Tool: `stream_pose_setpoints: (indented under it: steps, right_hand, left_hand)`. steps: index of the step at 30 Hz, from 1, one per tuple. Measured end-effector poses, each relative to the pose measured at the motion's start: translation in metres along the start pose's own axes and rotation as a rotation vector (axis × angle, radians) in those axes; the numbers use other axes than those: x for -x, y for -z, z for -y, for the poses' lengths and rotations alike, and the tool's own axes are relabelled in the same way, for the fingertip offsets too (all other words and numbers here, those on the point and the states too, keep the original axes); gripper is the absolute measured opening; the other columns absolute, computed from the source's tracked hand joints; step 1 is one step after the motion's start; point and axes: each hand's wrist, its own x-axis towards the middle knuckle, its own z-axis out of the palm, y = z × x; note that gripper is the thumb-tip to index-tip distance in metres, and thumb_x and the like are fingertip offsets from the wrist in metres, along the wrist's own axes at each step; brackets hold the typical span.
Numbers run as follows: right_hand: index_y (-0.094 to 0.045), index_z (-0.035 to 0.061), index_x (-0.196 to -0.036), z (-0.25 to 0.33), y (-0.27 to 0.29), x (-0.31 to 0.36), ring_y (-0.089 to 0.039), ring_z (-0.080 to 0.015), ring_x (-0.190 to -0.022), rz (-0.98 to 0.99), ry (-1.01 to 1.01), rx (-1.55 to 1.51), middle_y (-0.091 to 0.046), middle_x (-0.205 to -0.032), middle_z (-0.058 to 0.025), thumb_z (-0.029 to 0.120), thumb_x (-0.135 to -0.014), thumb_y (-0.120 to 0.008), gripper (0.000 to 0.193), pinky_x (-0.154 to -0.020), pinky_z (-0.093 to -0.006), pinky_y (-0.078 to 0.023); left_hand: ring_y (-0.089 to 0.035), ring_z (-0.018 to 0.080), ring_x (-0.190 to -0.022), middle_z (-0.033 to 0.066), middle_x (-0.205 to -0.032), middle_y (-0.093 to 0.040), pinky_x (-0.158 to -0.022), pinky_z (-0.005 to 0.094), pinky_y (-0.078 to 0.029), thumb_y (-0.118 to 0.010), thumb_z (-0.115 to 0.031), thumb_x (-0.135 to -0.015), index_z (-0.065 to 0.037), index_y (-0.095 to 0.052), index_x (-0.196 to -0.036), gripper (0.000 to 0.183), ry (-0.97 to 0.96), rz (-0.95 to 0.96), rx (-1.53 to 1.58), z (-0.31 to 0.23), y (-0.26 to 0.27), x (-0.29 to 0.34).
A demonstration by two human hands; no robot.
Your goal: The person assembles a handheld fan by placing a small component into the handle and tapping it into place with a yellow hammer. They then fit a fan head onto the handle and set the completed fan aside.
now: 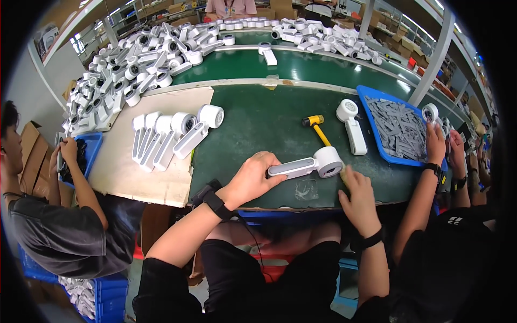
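The left hand (250, 178) grips the fan (293, 168) by its handle end, its head partly hiding the hammer (321, 133); the right hand (360, 196) curls by the hammer's near end, whether gripping it I cannot tell. Right of the hammer lie another fan (353, 129) and a tray (401, 160).

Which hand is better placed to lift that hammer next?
Probably the right hand: it appears to be at the handle end of the yellow hammer, while the left hand holds the white round-headed device by its handle.
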Motion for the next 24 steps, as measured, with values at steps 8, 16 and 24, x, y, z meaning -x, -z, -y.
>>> stream_pose_setpoints:
  steps: [8,16,24]
  right_hand:
    - [-0.046,-0.0051,-0.138,0.002,0.012,0.016,-0.062,-0.0274,-0.089,-0.147,-0.133,-0.482,-0.061,-0.098,-0.0133,0.003,-0.091,-0.057,0.049,-0.083,-0.0375,-0.05]
    - [-0.051,-0.0023,-0.135,0.059,0.062,0.086,-0.054,-0.0082,-0.067,0.144,-0.356,-0.734,-0.059,-0.08,-0.0025,0.004,-0.096,-0.057,0.04,-0.062,-0.0226,-0.045]
    - [-0.051,-0.0008,-0.138,0.066,0.062,0.09,-0.056,-0.0235,-0.067,0.047,-0.075,-0.43,-0.054,-0.077,-0.013,0.001,-0.092,-0.062,0.047,-0.065,-0.0324,-0.047]
  left_hand:
    - [-0.06,0.0241,-0.07,0.0121,-0.079,-0.06,-0.063,0.0354,-0.048,-0.08,-0.013,-0.078,0.002,-0.065,-0.09,0.024,0.027,-0.023,0.049,0.003,0.001,0.003]
    - [-0.059,0.0228,-0.07,0.0121,-0.081,-0.06,-0.063,0.0351,-0.048,-0.08,-0.013,-0.078,0.002,-0.065,-0.09,0.025,0.007,-0.009,0.084,0.007,-0.002,0.001]
    - [-0.059,0.0235,-0.07,0.0123,-0.081,-0.06,-0.064,0.0347,-0.047,-0.08,-0.013,-0.078,0.002,-0.064,-0.089,0.024,0.007,-0.008,0.086,0.007,-0.001,0.0]
